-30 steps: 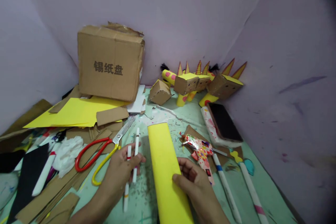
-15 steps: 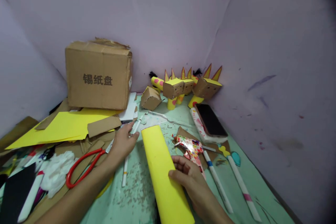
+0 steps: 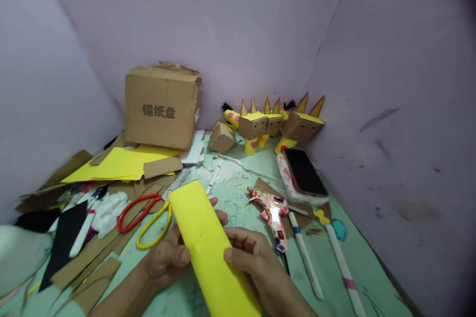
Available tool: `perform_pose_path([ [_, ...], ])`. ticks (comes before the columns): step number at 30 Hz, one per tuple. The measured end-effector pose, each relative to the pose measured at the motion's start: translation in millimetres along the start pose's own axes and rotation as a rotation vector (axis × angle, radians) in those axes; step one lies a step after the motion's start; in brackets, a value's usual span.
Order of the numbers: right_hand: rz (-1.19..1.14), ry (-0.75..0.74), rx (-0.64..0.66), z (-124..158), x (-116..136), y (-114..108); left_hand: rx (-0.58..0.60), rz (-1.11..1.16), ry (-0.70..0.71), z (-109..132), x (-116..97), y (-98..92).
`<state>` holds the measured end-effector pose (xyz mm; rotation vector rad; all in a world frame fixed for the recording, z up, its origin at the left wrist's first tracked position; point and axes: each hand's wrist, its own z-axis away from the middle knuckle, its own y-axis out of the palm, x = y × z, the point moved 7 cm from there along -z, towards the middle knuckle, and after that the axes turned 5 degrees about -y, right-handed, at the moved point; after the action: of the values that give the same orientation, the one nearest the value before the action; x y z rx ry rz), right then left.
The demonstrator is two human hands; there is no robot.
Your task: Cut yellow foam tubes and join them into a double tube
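Observation:
Both hands grip a long piece of yellow paper (image 3: pixel 210 237), folded or rolled into a flattened tube, above the near middle of the table. My left hand (image 3: pixel 169 257) holds its left edge, thumb on the front and fingers behind. On the right edge is my right hand (image 3: pixel 253 257), its thumb pressed on the front face and the other fingers curled around the side. The lower end of the paper runs out of view. Close to my left hand lie scissors (image 3: pixel 152 218) with one red and one yellow handle. A patterned glue gun (image 3: pixel 273 213) rests right of the paper.
A cardboard box (image 3: pixel 161 109) stands at the back left, beside yellow sheets (image 3: pixel 115 163) and cardboard scraps (image 3: pixel 92 257). Several cardboard-headed figures (image 3: pixel 255 126) line the back wall. At the right are a phone (image 3: pixel 305 171) and white markers (image 3: pixel 307 257); another marker (image 3: pixel 213 178) lies mid-table.
My left hand has come back from the white marker and taken hold of the yellow paper's left edge. The paper has shifted slightly left, still in my right hand. The view has turned left.

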<state>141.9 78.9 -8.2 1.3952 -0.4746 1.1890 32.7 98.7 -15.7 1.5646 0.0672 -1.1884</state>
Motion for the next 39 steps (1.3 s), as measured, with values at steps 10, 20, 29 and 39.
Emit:
perform_pose_path([
  [10, 0.872, -0.062, -0.221, 16.2, 3.7, 9.5, 0.043, -0.039, 0.057, -0.4, -3.5, 4.1],
  [20, 1.266, -0.452, -0.287, 22.9, 1.9, 14.7, 0.024, -0.049, 0.074, 1.7, -0.8, 2.1],
  [29, 1.48, -0.511, -0.45, 26.4, 14.7, -3.8, -0.483, -0.621, -0.055, 27.1, -57.7, -35.9],
  [39, 1.281, -0.368, -0.652, 22.8, 34.5, -39.3, -0.901, -1.707, -0.164, 81.4, -133.1, -62.9],
])
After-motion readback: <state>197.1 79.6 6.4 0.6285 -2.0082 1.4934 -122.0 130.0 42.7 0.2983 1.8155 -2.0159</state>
